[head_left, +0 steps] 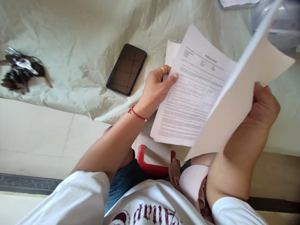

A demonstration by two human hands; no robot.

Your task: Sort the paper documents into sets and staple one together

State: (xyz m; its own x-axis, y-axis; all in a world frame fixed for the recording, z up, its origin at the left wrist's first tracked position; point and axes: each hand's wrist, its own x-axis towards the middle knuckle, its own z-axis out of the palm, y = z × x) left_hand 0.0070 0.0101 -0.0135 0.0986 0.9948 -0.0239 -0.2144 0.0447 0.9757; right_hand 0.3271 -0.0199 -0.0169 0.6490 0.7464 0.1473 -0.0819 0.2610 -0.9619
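Creased pale cloth covers the desk point(82, 40); a tiled floor point(35, 131) shows below its near edge, with a red stool point(152, 168) beneath the papers. A phone point(126, 69) lies screen up on the cloth. The papers point(187, 100) are held at the desk's near edge, long axis running away from the person and leaning right, heading at the far end. The left hand's point(157, 84) fingers are clamped on their left edge; the right hand's point(264, 104), on a raised sheet point(236, 112).
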